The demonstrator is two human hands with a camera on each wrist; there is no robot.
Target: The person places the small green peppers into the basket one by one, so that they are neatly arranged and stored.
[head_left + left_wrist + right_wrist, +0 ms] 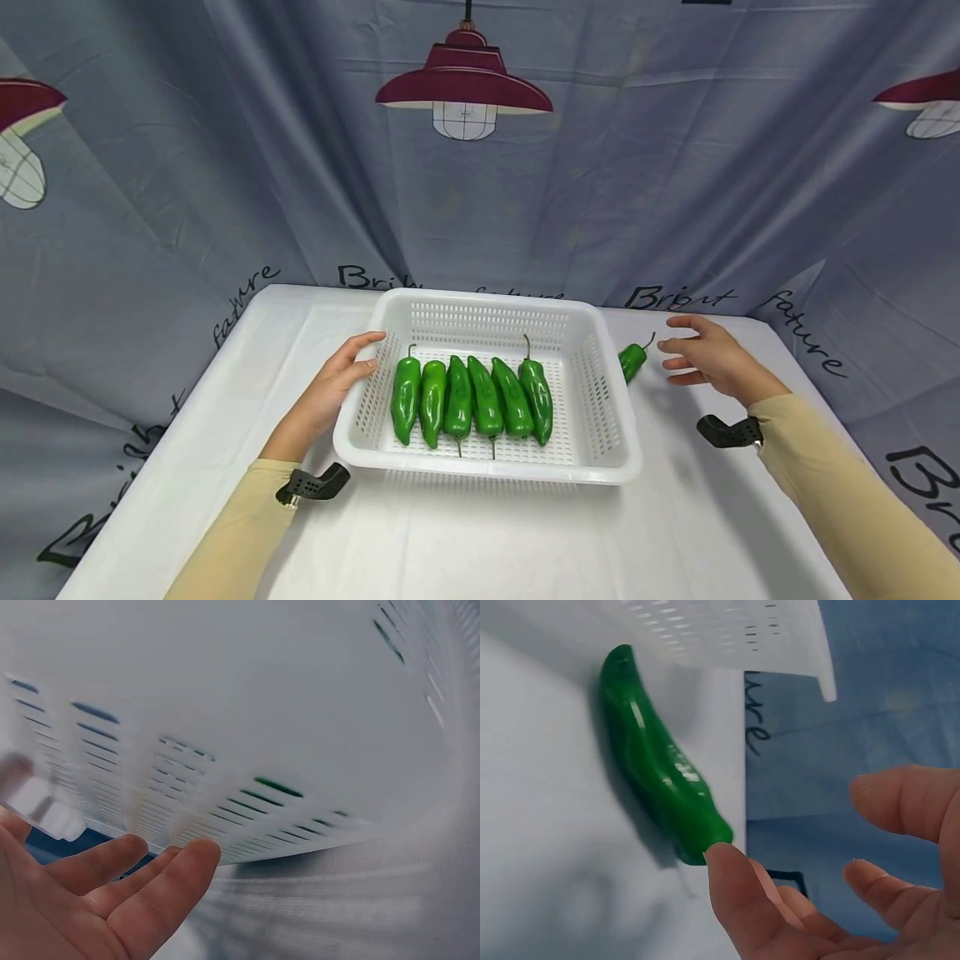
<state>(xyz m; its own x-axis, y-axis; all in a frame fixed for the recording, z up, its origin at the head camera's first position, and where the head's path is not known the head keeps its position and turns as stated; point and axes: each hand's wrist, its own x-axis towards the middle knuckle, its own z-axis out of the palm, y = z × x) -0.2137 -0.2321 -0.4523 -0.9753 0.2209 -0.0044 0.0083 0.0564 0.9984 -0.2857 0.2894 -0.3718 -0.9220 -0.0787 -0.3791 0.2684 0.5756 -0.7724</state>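
My left hand (341, 375) is at the left end of a white perforated plastic basket (487, 477), its fingertips right at the rim. In the left wrist view, fairly straight fingers (161, 907) lie along the outside of the slotted wall. Several glossy green peppers (459, 400) lie side by side in the basket, stems pointing different ways. Off the basket's right side, one more green pepper (656, 761) rests on the table. My right hand (708, 358) hovers beside its stem end, fingers spread and holding nothing; a fingertip overlaps that end in the right wrist view.
The table (480, 542) has a white cloth. Behind and around it hangs a grey-blue curtain (300, 150) with printed red lamps and lettering. Black wrist devices (731, 432) sit on both forearms. The basket fills the middle of the table's far half.
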